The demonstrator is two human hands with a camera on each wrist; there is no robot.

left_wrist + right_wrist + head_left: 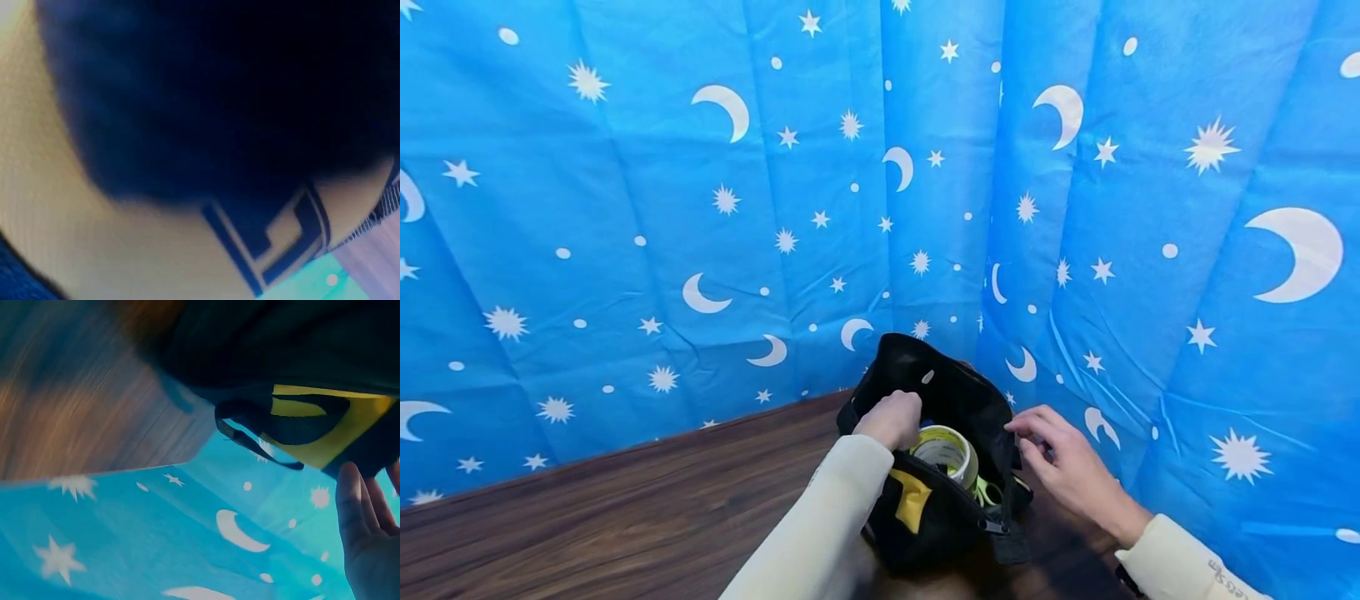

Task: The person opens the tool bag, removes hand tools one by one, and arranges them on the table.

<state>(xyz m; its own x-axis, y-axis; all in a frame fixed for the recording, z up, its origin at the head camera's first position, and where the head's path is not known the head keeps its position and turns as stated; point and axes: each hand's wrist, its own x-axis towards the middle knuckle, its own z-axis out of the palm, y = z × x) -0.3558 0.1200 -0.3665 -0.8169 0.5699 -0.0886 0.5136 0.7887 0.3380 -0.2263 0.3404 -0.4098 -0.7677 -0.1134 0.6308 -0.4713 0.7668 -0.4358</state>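
A black zip-top tool bag [917, 533] with yellow markings stands with its mouth wide open. My left hand [893, 419] reaches down into its left side; the fingers are hidden inside, so I cannot tell what they hold. Beside that hand, a roll of tape [946, 454] sits in the bag, with green-handled scissors [985, 492] to its right. My right hand [1067, 458] pinches the bag's right rim with its fingertips. In the right wrist view, the fingers [351, 494] are at the edge of the bag next to its yellow print. Dark fabric fills most of the left wrist view.
Under the bag lies a dark wood-grain surface [625, 525]. A blue curtain [625, 208] with white moons and stars hangs close behind and to the right of the bag. At the bag's front right corner is the zipper pull [992, 526].
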